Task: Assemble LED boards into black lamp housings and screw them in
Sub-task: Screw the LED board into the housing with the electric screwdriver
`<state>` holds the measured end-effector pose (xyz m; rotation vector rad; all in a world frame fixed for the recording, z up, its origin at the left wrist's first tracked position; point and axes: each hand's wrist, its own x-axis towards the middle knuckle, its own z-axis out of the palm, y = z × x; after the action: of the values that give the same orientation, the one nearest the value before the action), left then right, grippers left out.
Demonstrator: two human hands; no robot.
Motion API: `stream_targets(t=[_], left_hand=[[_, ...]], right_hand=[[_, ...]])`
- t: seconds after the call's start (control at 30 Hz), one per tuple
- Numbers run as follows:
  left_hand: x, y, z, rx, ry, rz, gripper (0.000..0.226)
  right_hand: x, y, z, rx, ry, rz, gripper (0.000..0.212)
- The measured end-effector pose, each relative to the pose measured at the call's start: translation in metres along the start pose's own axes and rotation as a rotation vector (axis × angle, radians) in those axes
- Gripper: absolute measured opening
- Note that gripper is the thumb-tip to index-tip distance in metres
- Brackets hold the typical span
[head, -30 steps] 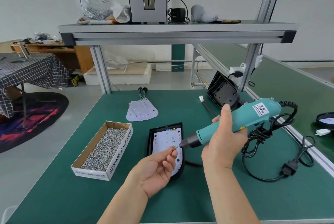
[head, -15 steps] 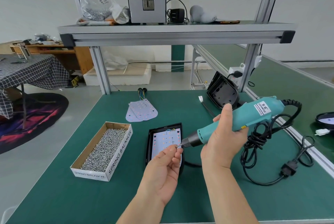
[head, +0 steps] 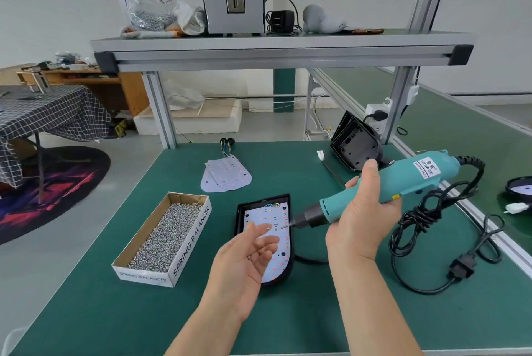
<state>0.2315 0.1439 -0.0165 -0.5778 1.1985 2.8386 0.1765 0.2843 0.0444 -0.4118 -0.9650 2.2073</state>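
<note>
A black lamp housing [head: 239, 213] lies in the middle of the green table with a white LED board [head: 280, 240] inside it. My right hand [head: 355, 219] grips a teal electric screwdriver [head: 385, 183], its tip with a small screw hovering above the board. My left hand [head: 244, 263] hangs palm up over the housing's near half, fingers loosely spread, holding nothing. A cardboard box of screws [head: 164, 236] stands to the left. Spare LED boards [head: 226, 177] lie farther back.
More black housings [head: 355, 148] lean at the back right by the frame post. The screwdriver's black cord and plug [head: 437, 240] coil on the right. An overhead shelf [head: 273, 48] spans the bench. Another lamp part [head: 519, 190] sits at the far right.
My left hand, which pinched a screw at the screwdriver tip, has let go and opened, drawing back slightly. The screw stays on the bit. The right hand and screwdriver barely moved.
</note>
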Motion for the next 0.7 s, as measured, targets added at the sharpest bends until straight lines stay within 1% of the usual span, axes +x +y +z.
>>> stream_targets(t=[0.07, 0.2, 0.33, 0.47, 0.63, 0.7], left_hand=[[0.003, 0.006, -0.004, -0.027, 0.006, -0.010, 0.043], [0.002, 0.005, -0.003, -0.098, -0.002, -0.080, 0.028], [0.002, 0.002, -0.002, -0.136, 0.005, -0.157, 0.025], [0.003, 0.001, -0.002, -0.159, -0.019, -0.207, 0.017], [0.002, 0.002, 0.000, -0.217, -0.051, -0.229, 0.022], [0.002, 0.001, 0.000, -0.224, -0.046, -0.230, 0.021]], right_hand=[[0.000, 0.000, 0.001, -0.002, -0.004, -0.009, 0.021], [-0.003, 0.002, 0.003, -0.008, -0.012, -0.011, 0.023], [-0.006, 0.003, 0.005, -0.006, -0.031, 0.006, 0.025], [-0.011, 0.004, 0.006, -0.023, -0.045, -0.013, 0.026], [-0.013, 0.004, 0.007, -0.029, -0.049, -0.017, 0.025], [-0.012, 0.004, 0.007, -0.026, -0.043, -0.024, 0.024]])
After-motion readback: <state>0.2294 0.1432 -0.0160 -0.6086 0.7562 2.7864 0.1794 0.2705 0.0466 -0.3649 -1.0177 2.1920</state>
